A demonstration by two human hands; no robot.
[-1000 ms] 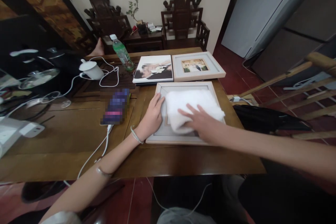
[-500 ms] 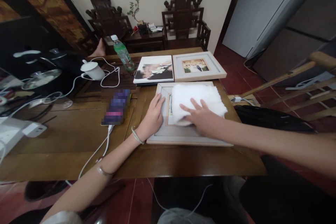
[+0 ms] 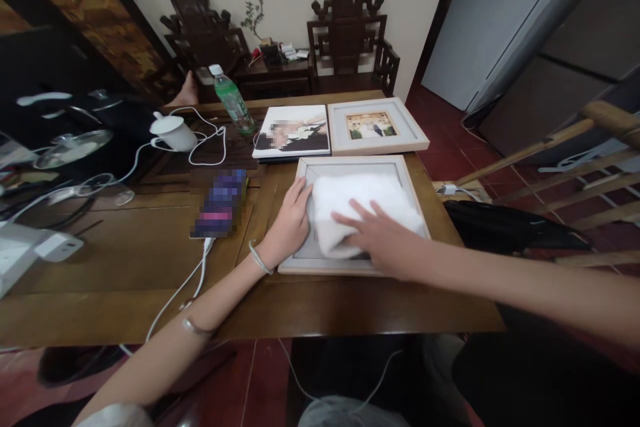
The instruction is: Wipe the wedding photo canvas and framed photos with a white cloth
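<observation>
A light wooden picture frame (image 3: 345,271) lies flat near the table's front edge, its centre covered by a folded white cloth (image 3: 360,193). My left hand (image 3: 291,223) grips the frame's left side, with fingers along the rim and thumb on the inner edge. On top of the cloth, my right hand (image 3: 383,233) holds it down against the frame with spread fingers; its thumb side is at the cloth's near edge. The cloth and right hand are slightly blurred, and the picture beneath is hidden.
Behind the frame lie a photo panel (image 3: 295,130) and a second framed photo (image 3: 379,127). A green-labelled bottle (image 3: 233,100), white lidded cup (image 3: 173,132) and plugged-in phone (image 3: 220,203) are on the left. White cables and a power strip (image 3: 30,250) spread farther left.
My right hand slid the cloth up and right over the frame, then back down and left, covering the inner picture again. My left hand stayed on the frame's left side.
</observation>
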